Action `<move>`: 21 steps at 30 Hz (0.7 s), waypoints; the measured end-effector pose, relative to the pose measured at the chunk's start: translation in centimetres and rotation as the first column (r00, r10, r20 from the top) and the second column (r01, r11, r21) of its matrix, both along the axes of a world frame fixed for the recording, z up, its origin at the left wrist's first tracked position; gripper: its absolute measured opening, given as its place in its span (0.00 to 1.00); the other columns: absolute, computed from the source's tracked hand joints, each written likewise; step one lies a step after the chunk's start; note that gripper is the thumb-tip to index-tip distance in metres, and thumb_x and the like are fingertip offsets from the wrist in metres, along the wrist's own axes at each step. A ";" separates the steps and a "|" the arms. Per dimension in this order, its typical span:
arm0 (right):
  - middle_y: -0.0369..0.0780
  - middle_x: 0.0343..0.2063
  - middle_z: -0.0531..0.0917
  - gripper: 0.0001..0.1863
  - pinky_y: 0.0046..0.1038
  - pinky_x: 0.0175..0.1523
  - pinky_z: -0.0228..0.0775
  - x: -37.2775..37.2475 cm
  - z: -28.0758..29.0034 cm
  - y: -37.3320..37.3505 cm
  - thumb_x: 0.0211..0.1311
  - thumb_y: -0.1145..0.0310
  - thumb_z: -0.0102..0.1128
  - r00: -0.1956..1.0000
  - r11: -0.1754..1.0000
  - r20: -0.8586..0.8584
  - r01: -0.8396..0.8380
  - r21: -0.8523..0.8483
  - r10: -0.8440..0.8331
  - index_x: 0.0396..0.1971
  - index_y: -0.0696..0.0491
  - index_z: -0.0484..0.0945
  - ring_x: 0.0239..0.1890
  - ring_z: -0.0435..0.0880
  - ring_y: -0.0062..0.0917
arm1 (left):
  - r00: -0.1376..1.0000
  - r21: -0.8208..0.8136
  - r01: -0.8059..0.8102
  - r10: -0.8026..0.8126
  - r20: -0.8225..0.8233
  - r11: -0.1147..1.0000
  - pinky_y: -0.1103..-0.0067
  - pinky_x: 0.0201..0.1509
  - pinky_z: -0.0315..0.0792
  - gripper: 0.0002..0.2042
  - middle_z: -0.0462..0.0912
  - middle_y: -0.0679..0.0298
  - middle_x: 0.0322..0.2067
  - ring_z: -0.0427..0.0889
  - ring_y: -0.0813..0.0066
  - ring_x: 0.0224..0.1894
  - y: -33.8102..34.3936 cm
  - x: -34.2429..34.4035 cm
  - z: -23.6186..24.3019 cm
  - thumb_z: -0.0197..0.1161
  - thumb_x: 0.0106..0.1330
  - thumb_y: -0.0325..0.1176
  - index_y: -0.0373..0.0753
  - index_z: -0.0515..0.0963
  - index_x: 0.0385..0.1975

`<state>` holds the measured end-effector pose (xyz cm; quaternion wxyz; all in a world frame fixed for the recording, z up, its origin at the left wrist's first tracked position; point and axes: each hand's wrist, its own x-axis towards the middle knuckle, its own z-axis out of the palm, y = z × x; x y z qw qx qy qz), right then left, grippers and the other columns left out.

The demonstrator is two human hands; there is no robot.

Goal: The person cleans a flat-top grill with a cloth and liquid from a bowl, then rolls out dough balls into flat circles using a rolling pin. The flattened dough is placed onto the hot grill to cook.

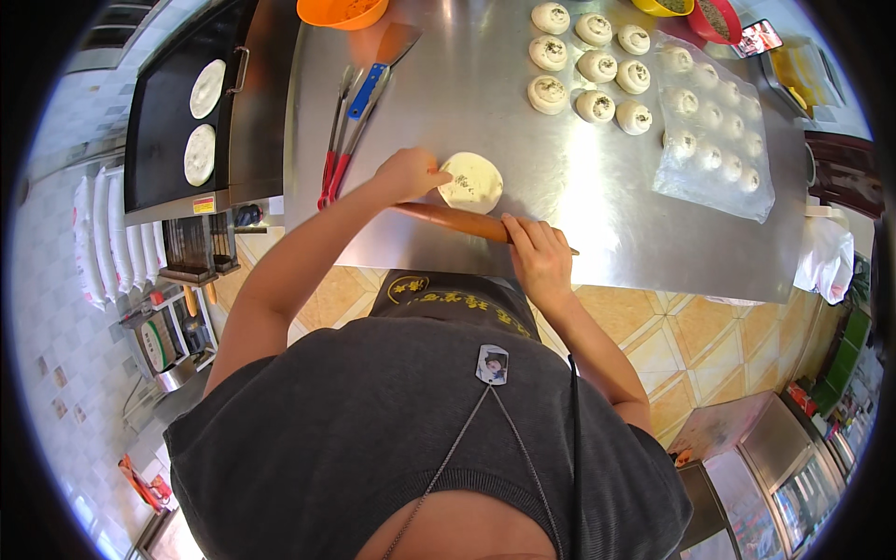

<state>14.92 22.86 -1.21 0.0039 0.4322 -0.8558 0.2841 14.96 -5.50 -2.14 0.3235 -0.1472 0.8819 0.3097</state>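
A flattened dough round [478, 187] with dark specks lies on the steel table in front of me. My left hand [409, 175] is at its left edge, thumb and fingers closed on the rim. Just below the dough, a wooden rolling pin [457, 220] lies slantwise, its tapered right end near the table's front edge. My right hand [541, 259] grips the pin toward that right end. The pin's left end comes close to my left wrist and is partly hidden there.
Several speckled dough balls [595, 67] stand at the back right, beside more under clear plastic [714, 182]. Red-handled tongs [334, 154] and a spatula [373, 84] lie left. Bowls, one orange [342, 11], line the far edge. A black griddle [168, 112] holds two flatbreads [200, 154].
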 end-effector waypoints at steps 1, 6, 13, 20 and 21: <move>0.38 0.45 0.79 0.22 0.33 0.47 0.67 0.1 -1.1 0.1 0.53 0.73 0.59 1.000 0.999 0.023 0.012 0.053 -0.013 0.51 0.55 0.76 0.44 0.79 0.30 | 0.967 -0.082 -0.045 0.023 -0.254 0.996 0.67 0.46 0.74 0.17 0.82 0.50 0.37 0.81 0.56 0.37 0.5 1.5 -2.0 0.62 0.63 0.40 0.30 0.77 0.40; 0.46 0.66 0.64 0.33 0.49 0.66 0.53 -2.0 -5.3 -2.8 0.60 0.54 0.59 0.978 0.956 -0.040 0.209 0.205 -0.205 0.63 0.54 0.67 0.67 0.62 0.41 | 0.714 -0.260 -0.149 -0.078 -0.696 0.954 0.55 0.68 0.57 0.27 0.67 0.47 0.63 0.62 0.47 0.67 2.6 2.5 -7.3 0.51 0.70 0.44 0.33 0.65 0.63; 0.49 0.70 0.58 0.35 0.63 0.69 0.39 -8.2 -6.0 -7.7 0.65 0.48 0.52 0.943 0.926 -0.125 0.327 0.190 -0.307 0.66 0.54 0.64 0.72 0.51 0.48 | 0.706 -0.361 -0.203 -0.120 -0.698 0.910 0.51 0.71 0.50 0.32 0.56 0.52 0.70 0.52 0.54 0.73 0.0 -3.5 -7.0 0.50 0.70 0.47 0.35 0.55 0.70; 0.44 0.72 0.56 0.37 0.66 0.68 0.38 -7.0 -6.6 -6.8 0.64 0.47 0.51 0.944 0.905 -0.089 0.331 0.268 -0.319 0.68 0.53 0.61 0.74 0.49 0.45 | 0.712 -0.381 -0.174 -0.151 -0.686 0.908 0.51 0.71 0.49 0.35 0.55 0.52 0.71 0.49 0.55 0.74 0.7 -3.4 -7.1 0.53 0.68 0.49 0.34 0.55 0.70; 0.45 0.72 0.56 0.38 0.64 0.69 0.39 -9.8 -6.0 -8.4 0.64 0.47 0.51 0.916 0.900 -0.125 0.398 0.178 -0.381 0.68 0.56 0.61 0.74 0.49 0.44 | 0.676 -0.380 -0.264 -0.110 -0.728 0.886 0.51 0.71 0.49 0.35 0.55 0.52 0.71 0.50 0.54 0.74 -0.4 -6.6 -7.2 0.52 0.68 0.49 0.34 0.55 0.69</move>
